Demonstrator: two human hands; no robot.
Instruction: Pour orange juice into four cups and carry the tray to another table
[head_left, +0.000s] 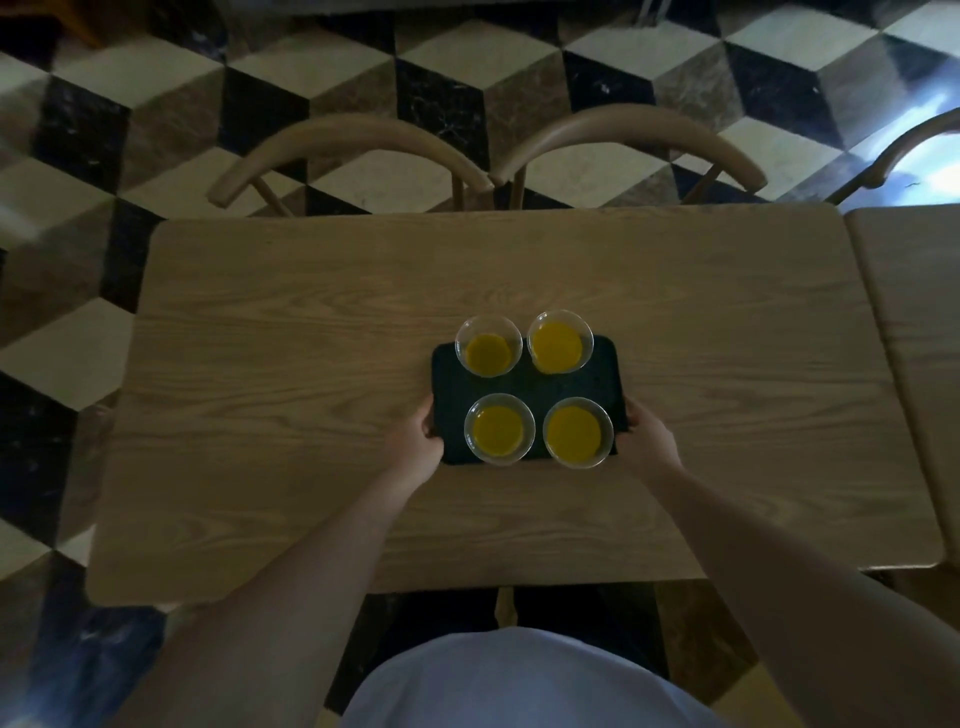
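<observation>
A dark rectangular tray (524, 387) is over the middle of a wooden table (291, 364). Several clear cups of orange juice stand on it: one at the far left (488, 352), one at the far right (560, 347), one at the near left (498, 435) and one at the near right (576, 439). My left hand (415, 441) grips the tray's left edge near its front corner. My right hand (647, 434) grips the tray's right edge. Whether the tray touches the tabletop or hangs just above it, I cannot tell.
Two wooden chairs, one on the left (348, 150) and one on the right (628, 140), stand at the table's far side. A second wooden table (914, 322) adjoins on the right with a narrow gap. The floor (156, 104) is a black, white and brown cube pattern.
</observation>
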